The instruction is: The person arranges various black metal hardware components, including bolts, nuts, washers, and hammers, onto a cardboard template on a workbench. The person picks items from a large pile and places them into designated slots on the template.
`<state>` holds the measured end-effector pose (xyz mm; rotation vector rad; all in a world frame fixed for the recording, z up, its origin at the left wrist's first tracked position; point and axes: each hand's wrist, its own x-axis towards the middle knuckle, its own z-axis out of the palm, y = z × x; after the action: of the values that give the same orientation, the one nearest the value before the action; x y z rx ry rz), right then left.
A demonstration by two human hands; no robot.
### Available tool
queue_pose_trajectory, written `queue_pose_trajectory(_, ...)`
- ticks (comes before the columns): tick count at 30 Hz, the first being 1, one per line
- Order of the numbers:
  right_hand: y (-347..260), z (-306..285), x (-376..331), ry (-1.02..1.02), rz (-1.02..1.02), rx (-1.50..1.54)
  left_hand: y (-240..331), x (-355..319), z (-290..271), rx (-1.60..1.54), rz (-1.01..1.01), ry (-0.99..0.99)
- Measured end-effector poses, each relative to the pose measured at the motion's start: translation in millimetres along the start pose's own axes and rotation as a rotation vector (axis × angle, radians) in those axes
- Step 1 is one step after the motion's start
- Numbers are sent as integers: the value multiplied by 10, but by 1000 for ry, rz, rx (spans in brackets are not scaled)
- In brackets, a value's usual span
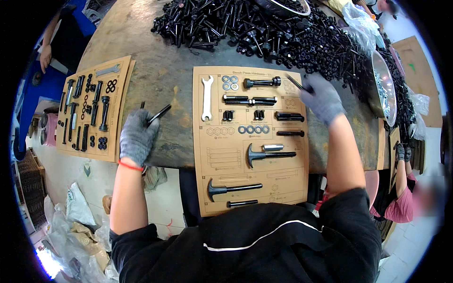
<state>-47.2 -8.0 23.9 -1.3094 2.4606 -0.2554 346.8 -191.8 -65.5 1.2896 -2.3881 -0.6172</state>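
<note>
My left hand [138, 134], in a grey knit glove, is closed on black bolts [159, 114] that stick out past its fingers, left of the brown cardboard sheet [226, 162]. Over the sheet's upper right edge, my gloved right hand [323, 100] pinches a dark, slim bolt [295, 82]. Outlines are printed on the sheet. On it lie a silver open-ended wrench [206, 98], flat washers [254, 129], long black bolts [250, 100], two T-shaped black pins [271, 154] and a short silver sleeve [273, 147]. A single bolt [242, 203] lies near its lower edge.
A second filled hardware card [118, 94] lies at the left. Loose black bolts [203, 23] and nuts [311, 52] are heaped along the far side. A metal bowl [384, 87] stands at the right. Other people's hands show at far left [46, 57] and far right [401, 152].
</note>
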Motion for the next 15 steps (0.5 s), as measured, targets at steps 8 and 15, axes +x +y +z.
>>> queue_pose_trajectory(8,1573,560,-1322,338,249,-241,925,-480,62,-175,379,-189)
queue_pose_trajectory(15,1676,635,-1589,308,366,31,1215,-580,281,16,662,-303)
